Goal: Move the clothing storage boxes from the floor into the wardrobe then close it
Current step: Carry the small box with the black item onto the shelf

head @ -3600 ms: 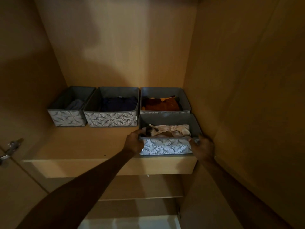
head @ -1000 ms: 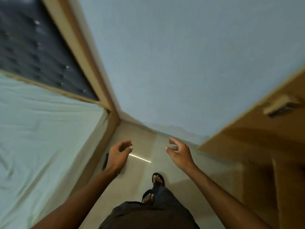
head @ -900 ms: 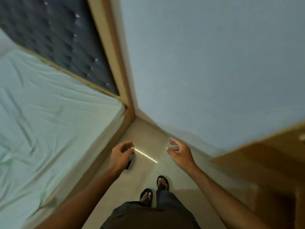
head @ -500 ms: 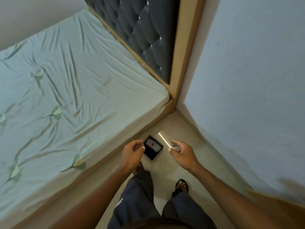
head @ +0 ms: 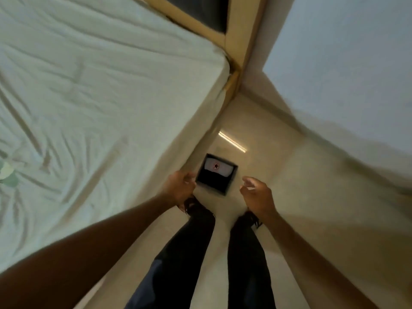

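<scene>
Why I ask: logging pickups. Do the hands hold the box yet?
No, left hand and right hand hover open above the box on the floor.

Single head-worn wide-angle view, pitched steeply down over the person's own legs. Storage box [head: 216, 175] sits on the floor [head: 289, 197] just past the fingers of left hand [head: 178, 188] and right hand [head: 256, 195]; blurred.

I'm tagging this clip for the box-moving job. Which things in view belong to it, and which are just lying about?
Job: storage box on the floor beside the bed; left hand and right hand, both holding nothing, either side of it.
Lying about: bed; headboard; wall.
</scene>
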Demonstrator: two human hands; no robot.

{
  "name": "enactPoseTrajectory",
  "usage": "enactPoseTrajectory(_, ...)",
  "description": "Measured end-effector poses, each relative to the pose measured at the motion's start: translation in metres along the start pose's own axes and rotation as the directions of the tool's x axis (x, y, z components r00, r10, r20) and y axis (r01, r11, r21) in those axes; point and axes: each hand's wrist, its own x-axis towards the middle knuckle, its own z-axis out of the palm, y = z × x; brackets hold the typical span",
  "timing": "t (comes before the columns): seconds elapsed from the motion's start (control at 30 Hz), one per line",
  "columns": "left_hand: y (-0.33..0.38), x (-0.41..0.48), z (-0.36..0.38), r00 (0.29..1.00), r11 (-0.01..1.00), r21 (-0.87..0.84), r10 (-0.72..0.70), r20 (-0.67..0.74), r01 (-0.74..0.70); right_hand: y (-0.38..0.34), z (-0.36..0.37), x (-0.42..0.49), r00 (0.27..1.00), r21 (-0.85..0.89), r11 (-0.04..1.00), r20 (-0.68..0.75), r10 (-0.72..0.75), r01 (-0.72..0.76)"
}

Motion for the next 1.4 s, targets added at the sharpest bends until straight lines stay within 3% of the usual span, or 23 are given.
enactPoseTrajectory(0.17, -0.054, 0.116, 0.051, 0.994, 0.957, 0.290, -0.018, 0.108, -0.014, 0.080, 0.066, 0.075, 0.997, 0.010, 0.997, -0.010, 0.083, -0.083)
enactPoseTrajectory(0.3, -0.080, 0.185, 0.109, 0.988, 0.974, 0.217, 0.029, 0.153, -0.062, 0.130, 0.108, 0.134, 0.998, -0.056, 0.997, 0.041, 0.055, -0.053)
enactPoseTrajectory(0.37, -0.091, 0.218, 0.133, 0.988, 0.962, 0.257, 0.056, 0.144, -0.092, 0.148, 0.126, 0.162, 0.998, -0.092, 0.996, 0.052, 0.020, -0.015)
enactPoseTrajectory(0.63, -0.109, 0.263, 0.155, 0.985, 0.960, 0.259, 0.067, 0.158, -0.107, 0.167, 0.156, 0.211, 0.995, -0.239, 0.970, 0.076, 0.066, -0.046)
enactPoseTrajectory(0.83, -0.079, 0.196, 0.124, 0.978, 0.940, 0.311, 0.086, 0.190, -0.143, 0.141, 0.112, 0.162, 0.999, -0.244, 0.970, 0.033, 0.011, -0.003)
enactPoseTrajectory(1.17, 0.043, -0.036, 0.069, 0.971, 0.916, 0.359, 0.108, 0.212, -0.181, 0.062, -0.026, -0.048, 1.000, -0.279, 0.960, 0.019, 0.011, -0.005)
enactPoseTrajectory(1.4, 0.114, -0.169, 0.038, 0.918, 0.880, 0.306, 0.283, 0.276, -0.363, 0.041, -0.103, -0.196, 0.992, -0.172, 0.981, -0.102, 0.072, -0.089)
